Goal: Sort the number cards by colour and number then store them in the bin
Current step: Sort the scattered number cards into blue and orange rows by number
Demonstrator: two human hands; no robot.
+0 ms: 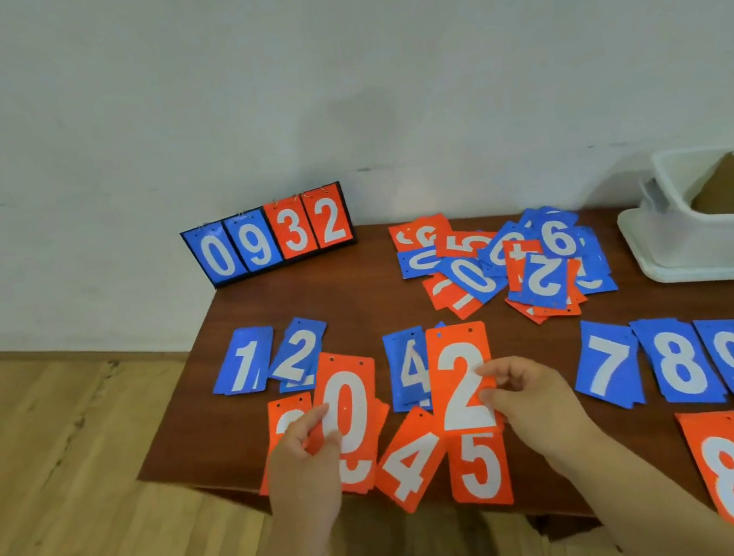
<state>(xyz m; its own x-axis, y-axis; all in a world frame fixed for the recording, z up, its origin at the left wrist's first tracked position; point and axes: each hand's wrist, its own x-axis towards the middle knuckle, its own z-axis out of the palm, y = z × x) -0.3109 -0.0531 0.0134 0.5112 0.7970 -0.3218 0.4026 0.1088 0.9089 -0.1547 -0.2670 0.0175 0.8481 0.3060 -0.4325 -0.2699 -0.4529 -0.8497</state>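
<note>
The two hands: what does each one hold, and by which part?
The left hand pinches the red 0 card at its lower left edge. The right hand pinches the red 2 card at its right edge, near the middle.

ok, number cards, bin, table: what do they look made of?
Number cards: thin matte sheet, plastic or coated card, cannot tell; punched holes near the top edge. Bin: milky white plastic, seemingly; smooth moulded rim, slightly see-through walls. Table: reddish-brown wood grain, slight sheen; veneer or laminate unclear.
</note>
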